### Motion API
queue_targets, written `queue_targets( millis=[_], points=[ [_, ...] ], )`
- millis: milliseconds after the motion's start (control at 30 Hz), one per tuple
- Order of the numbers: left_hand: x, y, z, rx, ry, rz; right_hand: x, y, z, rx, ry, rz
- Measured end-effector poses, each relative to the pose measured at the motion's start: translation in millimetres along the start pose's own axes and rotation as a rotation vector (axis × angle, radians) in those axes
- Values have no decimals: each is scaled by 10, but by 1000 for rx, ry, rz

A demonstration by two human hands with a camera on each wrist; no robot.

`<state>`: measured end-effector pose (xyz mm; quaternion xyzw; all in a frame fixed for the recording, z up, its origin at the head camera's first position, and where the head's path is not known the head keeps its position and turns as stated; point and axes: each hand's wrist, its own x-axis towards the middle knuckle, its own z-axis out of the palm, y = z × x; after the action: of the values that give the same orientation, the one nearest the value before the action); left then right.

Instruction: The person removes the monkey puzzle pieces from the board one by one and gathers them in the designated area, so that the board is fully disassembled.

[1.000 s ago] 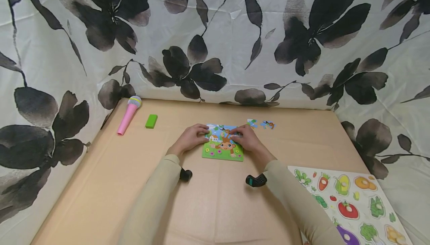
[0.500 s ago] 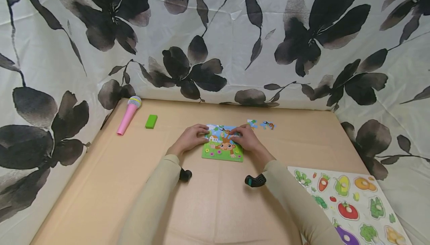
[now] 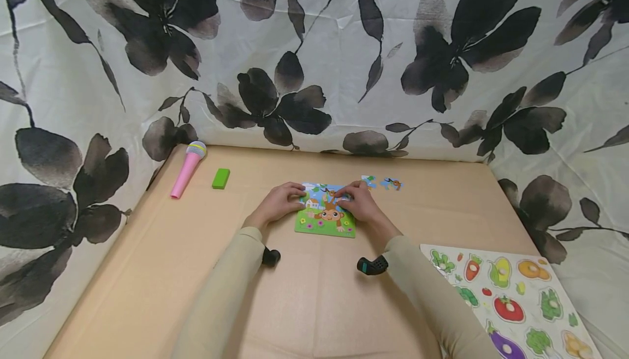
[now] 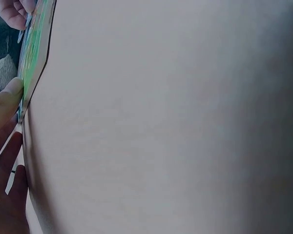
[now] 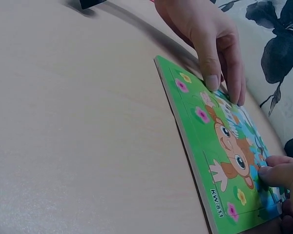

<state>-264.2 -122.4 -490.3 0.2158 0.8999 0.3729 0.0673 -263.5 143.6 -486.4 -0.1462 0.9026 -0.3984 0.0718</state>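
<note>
A jigsaw puzzle board (image 3: 321, 229) with a monkey on green grass and blue sky lies at mid-table. My left hand (image 3: 277, 204) holds its left edge; the left wrist view has the thumb (image 4: 13, 87) on the board's face near a corner. Over the upper right of the picture is my right hand (image 3: 365, 204), its thumb and forefinger pinching a small puzzle piece (image 4: 20, 36), mostly covered by the fingers. In the right wrist view the right thumb (image 5: 273, 174) is right at the blue sky part of the board.
Just behind the right hand lie two loose puzzle pieces (image 3: 393, 183). Toward the back left are a pink toy microphone (image 3: 187, 172) and a green block (image 3: 221, 178). A white vegetable-picture board (image 3: 521, 288) occupies the front right. Floral cloth (image 3: 344, 75) hangs behind the table.
</note>
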Motion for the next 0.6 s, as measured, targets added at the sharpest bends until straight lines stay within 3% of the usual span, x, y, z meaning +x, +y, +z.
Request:
queue_targets(
  millis=[400, 600],
  points=[
    [2, 9, -9, 3, -4, 3, 9, -27, 9, -59, 53, -30],
    [-1, 10, -10, -3, -5, -7, 20, -2, 1, -27, 67, -7]
  ],
)
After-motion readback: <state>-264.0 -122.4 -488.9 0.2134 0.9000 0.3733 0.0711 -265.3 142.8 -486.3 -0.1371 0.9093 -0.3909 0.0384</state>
